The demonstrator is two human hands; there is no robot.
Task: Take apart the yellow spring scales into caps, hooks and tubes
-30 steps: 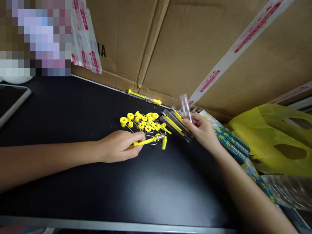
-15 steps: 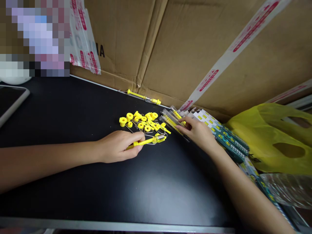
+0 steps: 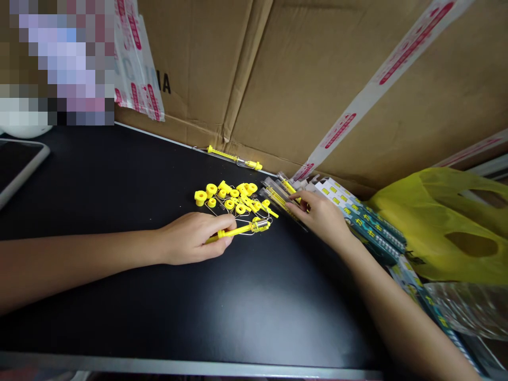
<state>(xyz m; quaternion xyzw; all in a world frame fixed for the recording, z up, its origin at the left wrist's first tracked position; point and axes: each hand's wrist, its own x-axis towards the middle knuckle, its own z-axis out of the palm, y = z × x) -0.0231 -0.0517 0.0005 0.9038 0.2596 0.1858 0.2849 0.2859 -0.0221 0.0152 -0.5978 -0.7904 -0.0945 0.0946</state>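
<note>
My left hand [image 3: 198,238] is closed around a yellow spring scale [image 3: 238,230], whose metal-and-yellow end points right, with a wire hook at the tip. Just beyond it lies a pile of loose yellow plastic parts [image 3: 234,193], among them rings, hexagonal caps, wire hooks and small springs. My right hand [image 3: 317,211] reaches to several clear tubes [image 3: 273,189] with yellow scale strips inside. Its thumb and fingers pinch the near end of a tube, partly hiding it. Against the back edge rests another yellow spring scale [image 3: 234,157], whole and with hooks.
Printed cardboard boxes [image 3: 363,222] line the right side of the black table [image 3: 159,307]. Further right are a yellow plastic bag [image 3: 448,217] and a clear plastic bottle [image 3: 464,309]. A large taped carton [image 3: 317,79] stands behind. At left lies a phone-like device [image 3: 19,164].
Both hands stay almost in place. The right fingers have shifted very slightly left on the tubes.
</note>
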